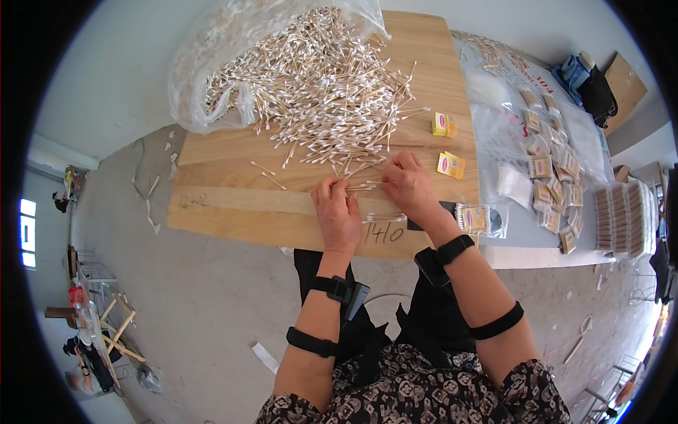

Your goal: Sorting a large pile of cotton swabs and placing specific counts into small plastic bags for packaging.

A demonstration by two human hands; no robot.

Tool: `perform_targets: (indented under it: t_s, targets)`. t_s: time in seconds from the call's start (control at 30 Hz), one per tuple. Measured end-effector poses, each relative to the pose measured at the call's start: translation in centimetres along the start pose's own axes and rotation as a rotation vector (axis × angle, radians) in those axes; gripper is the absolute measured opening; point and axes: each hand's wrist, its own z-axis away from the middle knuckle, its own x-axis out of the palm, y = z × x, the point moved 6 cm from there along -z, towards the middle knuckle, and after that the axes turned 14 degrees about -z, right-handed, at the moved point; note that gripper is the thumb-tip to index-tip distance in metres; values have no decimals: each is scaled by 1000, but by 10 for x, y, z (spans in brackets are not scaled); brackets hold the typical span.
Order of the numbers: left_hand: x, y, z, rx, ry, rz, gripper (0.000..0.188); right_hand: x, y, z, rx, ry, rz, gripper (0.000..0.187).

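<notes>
A big heap of cotton swabs (332,92), with wooden sticks and white tips, covers the far part of the wooden table (247,205). At its near edge my left hand (335,215) and my right hand (411,187) face each other with fingers bent. A few cotton swabs (364,186) lie crosswise between them, their ends at my fingertips. Both hands look closed on these swabs, though the fingers partly hide the grip. A small row of swabs (385,218) lies just nearer to me. Beside my right wrist is a clear pack of swabs (472,219) with a yellow label.
A clear plastic bag (205,78) spills the heap. Yellow cards (450,165) lie right of my right hand. On the side table, filled packs (554,177) are piled beside stacked packs (625,220). Loose swabs (268,175) lie left of my left hand.
</notes>
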Motion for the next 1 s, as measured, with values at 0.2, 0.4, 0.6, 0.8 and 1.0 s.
perform_targets:
  t_s: [0.2,0.4,0.6,0.8,1.0]
  targets:
    - [1,-3,-1,26,-15,10,25,-4,11,2,130,62,-1,6]
    - [2,-6,0,-2,-7,28,26,-4,-9,-1,63,179,61,8]
    - [2,-5,-1,36,14,40,26,27,-30,-3,-34,-50,86,6]
    - [0,-1,-2,51,64,-48,26,12,-22,2,-34,-43,75,4]
    - [2,-6,0,18,6,-61,30,-10,-17,17,52,-90,39,5]
